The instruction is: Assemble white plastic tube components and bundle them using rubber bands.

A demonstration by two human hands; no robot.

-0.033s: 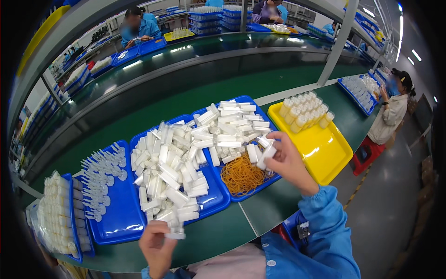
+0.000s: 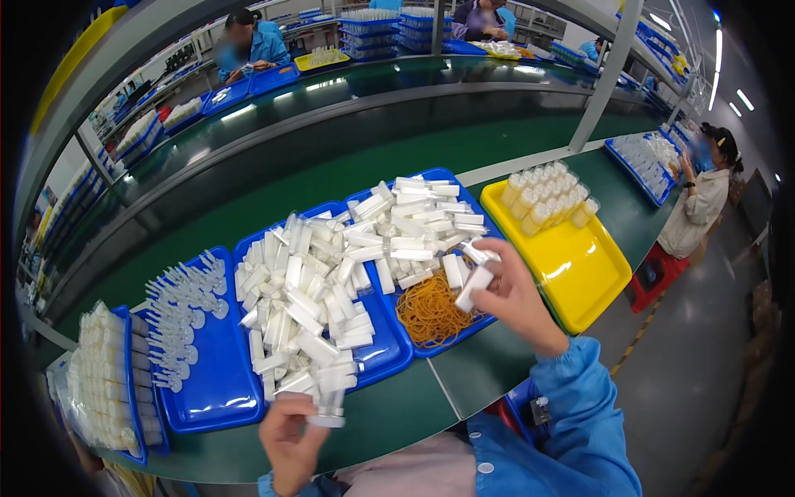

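Observation:
My left hand (image 2: pixel 290 443) is closed at the near edge of the blue trays, pinching a clear plastic piece with a round flange (image 2: pixel 326 421) at its lower end. My right hand (image 2: pixel 520 305) is closed over the right blue tray, its thumb and fingers gripping a white block (image 2: pixel 474 287). Another white piece (image 2: pixel 478 252) shows at its fingertips. Below that hand lies a heap of tan rubber bands (image 2: pixel 433 310). White blocks in clear sleeves (image 2: pixel 302 311) are piled across the middle blue tray (image 2: pixel 387 348) and the right one.
A blue tray (image 2: pixel 217 398) at left holds several clear flanged stems (image 2: pixel 176 323). Bagged white cylinders (image 2: pixel 103 373) stand farther left. On the right, a yellow tray (image 2: pixel 580 286) carries rows of capped pale containers (image 2: pixel 551 195). A co-worker (image 2: pixel 708 190) sits at far right.
My left hand has shifted slightly right, and more of the clear piece's stem shows. The right hand has tilted slightly with the white block still gripped.

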